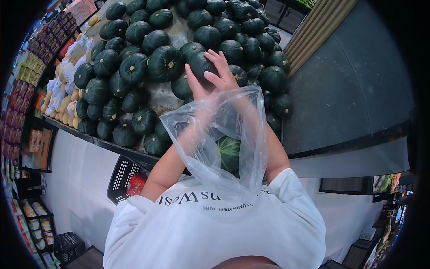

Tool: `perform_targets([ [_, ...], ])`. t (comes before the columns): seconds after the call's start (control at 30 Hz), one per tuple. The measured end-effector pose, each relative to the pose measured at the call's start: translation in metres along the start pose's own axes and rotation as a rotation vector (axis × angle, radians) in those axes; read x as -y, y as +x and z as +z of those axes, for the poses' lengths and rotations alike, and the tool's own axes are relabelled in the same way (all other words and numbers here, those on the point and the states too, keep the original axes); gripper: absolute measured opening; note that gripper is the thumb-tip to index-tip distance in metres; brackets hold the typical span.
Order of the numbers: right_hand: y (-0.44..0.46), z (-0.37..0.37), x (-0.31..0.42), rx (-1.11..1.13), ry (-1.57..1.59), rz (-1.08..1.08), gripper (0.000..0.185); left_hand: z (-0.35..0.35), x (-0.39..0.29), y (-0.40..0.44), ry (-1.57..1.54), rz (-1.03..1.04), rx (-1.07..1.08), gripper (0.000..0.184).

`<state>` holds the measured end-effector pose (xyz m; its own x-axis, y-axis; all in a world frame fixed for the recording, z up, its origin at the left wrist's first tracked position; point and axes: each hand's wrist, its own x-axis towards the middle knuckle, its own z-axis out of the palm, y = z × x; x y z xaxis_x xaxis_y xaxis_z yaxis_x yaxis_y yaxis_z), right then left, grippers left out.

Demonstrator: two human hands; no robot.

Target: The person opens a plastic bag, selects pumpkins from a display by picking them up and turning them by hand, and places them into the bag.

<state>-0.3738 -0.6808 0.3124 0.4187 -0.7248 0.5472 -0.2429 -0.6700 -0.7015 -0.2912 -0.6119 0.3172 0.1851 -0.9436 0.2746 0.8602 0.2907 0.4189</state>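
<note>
Both my hands are on one dark green kabocha squash (202,66) at the front of a heaped display. My left hand (197,86) presses against its near left side, fingers partly hidden. On its right, my right hand (223,75) curves round with the fingers laid over the skin. A clear plastic bag (186,127) hangs open across my forearms, its mouth toward me. Inside the bag, or seen through it, is a green squash with lighter stripes (229,153).
Many more kabocha squashes (134,68) fill the sloped stand. Yellowish produce (67,101) with white foam nets lies on the left. A dark panel (331,94) stands on the right. A black basket (117,177) holding a red item is below the stand's edge.
</note>
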Motion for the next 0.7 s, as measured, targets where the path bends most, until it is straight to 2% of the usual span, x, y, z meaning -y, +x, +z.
perform_targets([
  [0.03, 0.001, 0.000, -0.001, 0.002, -0.002, 0.007, 0.058, -0.003, 0.000, 0.001, -0.040, -0.009, 0.001, 0.063],
  [0.1, 0.003, 0.000, -0.003, -0.009, -0.009, 0.021, 0.059, -0.013, 0.008, 0.004, 0.168, 0.072, 0.004, 0.068],
  [0.13, 0.003, 0.001, -0.006, -0.022, -0.015, 0.029, 0.060, -0.018, 0.015, 0.005, 0.418, 0.160, 0.006, 0.074],
  [0.2, 0.004, 0.001, -0.012, -0.034, -0.039, 0.057, 0.062, -0.024, 0.018, 0.005, 0.798, 0.208, 0.006, 0.087],
  [0.27, 0.003, -0.002, -0.017, -0.030, -0.079, 0.100, 0.064, -0.025, 0.008, 0.002, 1.056, 0.126, 0.000, 0.102],
  [0.37, 0.003, -0.005, -0.013, 0.019, -0.168, 0.164, 0.068, -0.008, 0.003, -0.006, 1.135, 0.144, -0.046, 0.098],
  [0.47, -0.003, -0.008, -0.003, 0.043, -0.128, 0.261, 0.072, -0.008, -0.004, -0.009, 1.087, 0.155, 0.037, 0.098],
  [0.6, -0.021, -0.021, 0.016, -0.051, -0.107, 0.181, 0.075, -0.005, -0.025, -0.017, 1.168, 0.068, 0.054, 0.100],
  [0.7, -0.038, -0.031, 0.036, -0.288, 0.517, 0.335, 0.074, -0.001, -0.037, -0.020, 0.932, 0.008, 0.096, 0.098],
])
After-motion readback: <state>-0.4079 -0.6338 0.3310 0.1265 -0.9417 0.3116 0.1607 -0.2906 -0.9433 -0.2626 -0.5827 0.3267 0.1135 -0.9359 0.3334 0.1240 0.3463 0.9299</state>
